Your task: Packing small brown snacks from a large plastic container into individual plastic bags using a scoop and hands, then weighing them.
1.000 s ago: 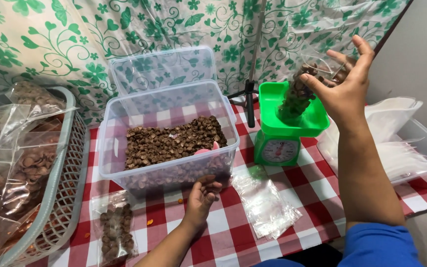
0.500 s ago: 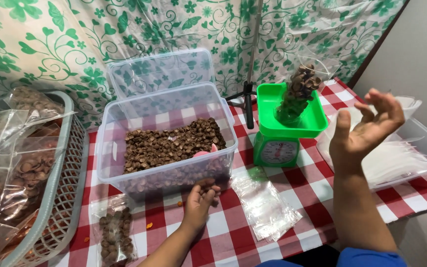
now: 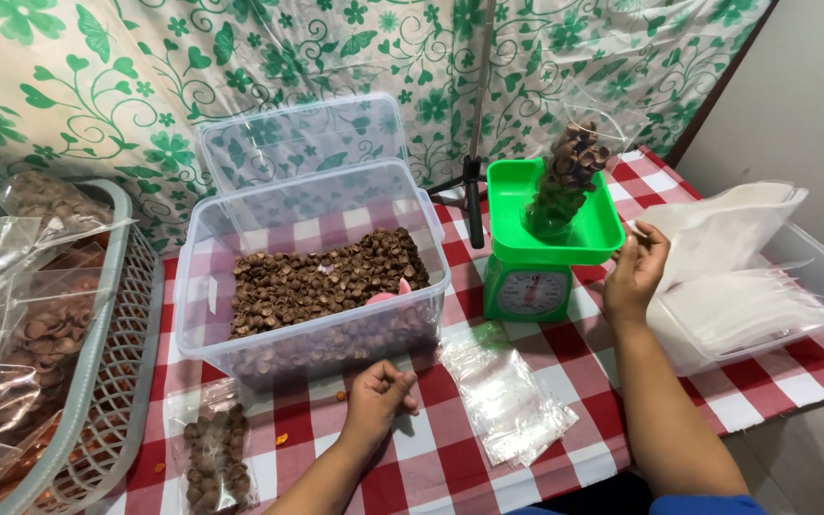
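A clear bag of brown ring-shaped snacks (image 3: 569,176) stands upright in the green tray of a small kitchen scale (image 3: 538,257). My right hand (image 3: 635,272) hovers just right of the scale, fingers loosely curled, holding nothing, close to a stack of empty plastic bags (image 3: 731,277). My left hand (image 3: 379,396) rests as a loose fist on the red-checked tablecloth (image 3: 450,458), in front of a clear plastic tub (image 3: 312,286) half full of the same brown snacks. A pink scoop (image 3: 388,294) pokes out of the snacks.
A grey basket (image 3: 97,381) with several filled bags sits at the left. One filled bag (image 3: 214,453) and flat empty bags (image 3: 505,396) lie near the front edge. The tub's lid (image 3: 302,143) leans on the green floral backdrop. A black stand (image 3: 472,195) rises behind the scale.
My right hand let go of the filled bag on the scale, drew back to the right and dropped to beside the scale. My left hand stayed put.
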